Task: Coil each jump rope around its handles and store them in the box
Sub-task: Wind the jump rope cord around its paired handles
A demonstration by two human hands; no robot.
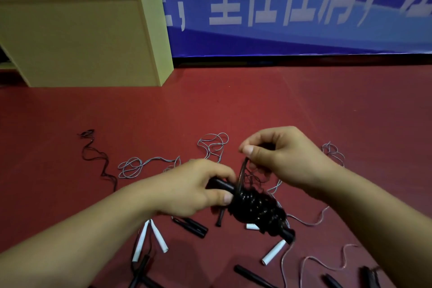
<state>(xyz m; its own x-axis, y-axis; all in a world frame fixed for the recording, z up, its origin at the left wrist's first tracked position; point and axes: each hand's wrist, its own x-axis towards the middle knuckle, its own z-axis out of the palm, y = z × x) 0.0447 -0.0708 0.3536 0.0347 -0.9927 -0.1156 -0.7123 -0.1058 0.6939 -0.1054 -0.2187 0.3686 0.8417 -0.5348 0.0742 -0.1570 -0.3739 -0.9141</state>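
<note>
I see my left hand (194, 187) gripping the bare end of a pair of black handles (222, 186), thumb and fingers curled round it, held just above the red floor (304, 105). The middle and far end of the handles are wrapped in tight turns of black rope (254, 208), which form a thick bundle running down to the right. My right hand (282, 156) sits just above and beside the left, its fingers pinching a loose strand of that same rope that rises straight up from the coil. On the floor beneath my hands lie other ropes not yet wound: a pair of white handles (149, 238) near the lower left, another white handle (273, 255) lower right, and several black handles (190, 227) scattered between and along the bottom edge. Thin grey cords (211, 145) lie in loose loops beyond my hands, and a tangled black cord (95, 156) trails off to the left. The box (77, 40), pale yellow, stands on the floor at the far left, well apart from the ropes, against a blue banner (304, 7) with white lettering.
</note>
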